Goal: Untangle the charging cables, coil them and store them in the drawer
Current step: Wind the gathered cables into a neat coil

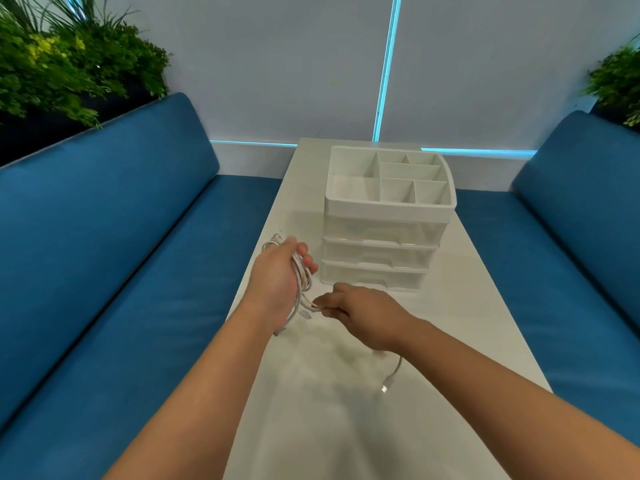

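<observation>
My left hand (277, 282) grips a bundle of white charging cables (300, 275) above the left side of the white table (450, 323). Loops stick out past my fingers and loose ends dangle below my palm. My right hand (360, 315) pinches one strand of the bundle just right of the left hand. Another cable end with a USB plug (385, 388) hangs or lies below my right wrist. A white organiser with three drawers (375, 252), all closed, stands just beyond my hands.
The organiser's top tray (389, 207) has several open compartments. Blue benches (114, 271) flank the narrow table on both sides. Green plants (62, 64) sit behind the bench backs. A pale wall with lit strips closes the far end.
</observation>
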A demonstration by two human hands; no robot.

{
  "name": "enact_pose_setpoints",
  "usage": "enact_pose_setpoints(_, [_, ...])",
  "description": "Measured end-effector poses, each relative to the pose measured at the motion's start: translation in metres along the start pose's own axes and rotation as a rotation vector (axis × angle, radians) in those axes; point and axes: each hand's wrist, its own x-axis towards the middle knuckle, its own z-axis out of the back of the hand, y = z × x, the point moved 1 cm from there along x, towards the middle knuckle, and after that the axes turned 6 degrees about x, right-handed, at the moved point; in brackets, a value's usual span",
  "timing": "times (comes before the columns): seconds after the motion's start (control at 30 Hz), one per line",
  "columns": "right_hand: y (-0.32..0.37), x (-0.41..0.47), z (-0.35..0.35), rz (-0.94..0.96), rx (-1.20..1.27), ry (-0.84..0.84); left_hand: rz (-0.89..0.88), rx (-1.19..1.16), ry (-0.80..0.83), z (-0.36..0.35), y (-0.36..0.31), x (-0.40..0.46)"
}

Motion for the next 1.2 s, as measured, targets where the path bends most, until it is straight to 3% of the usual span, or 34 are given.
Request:
enact_pose_setpoints(0.13, [0.017,-0.002,0.01,0.175,-0.118,0.026,-0.01,0.405,0.003,-0.011,0.01,-0.003])
enact_pose_setpoints(0.4, [0.021,-0.003,0.022,0.285,0.106,-0.1,-0.041,0.632,0.065,-0.011,0.009,-0.007])
enact_pose_setpoints(0.63, [0.024,-0.009,0.032,0.267,0.135,-0.079,-0.025,0.804,0.227,-0.014,0.004,-0.015])
enact_pose_setpoints(0.73, [0.025,-0.013,0.048,0.156,0.16,0.033,-0.018,0.992,0.36,-0.014,0.005,-0.023])
enact_pose_setpoints(0.8, [0.021,-0.014,0.058,0.129,0.005,0.107,0.024,1.079,0.446,-0.01,0.007,-0.024])
enact_pose_setpoints(0.87, [0.015,-0.017,0.069,0.093,-0.185,0.115,0.123,1.07,0.553,-0.006,0.007,-0.021])
enact_pose_setpoints(0.93, [0.009,-0.018,0.078,0.079,-0.193,0.101,0.197,1.01,0.678,-0.005,0.001,-0.02])
enact_pose_setpoints(1.07, [0.0,-0.014,0.095,0.075,0.264,0.067,0.124,0.857,0.825,-0.01,-0.01,-0.024])
enact_pose_setpoints(1.2, [-0.007,-0.009,0.105,0.113,0.466,-0.007,0.159,0.606,0.716,-0.016,-0.018,-0.022])
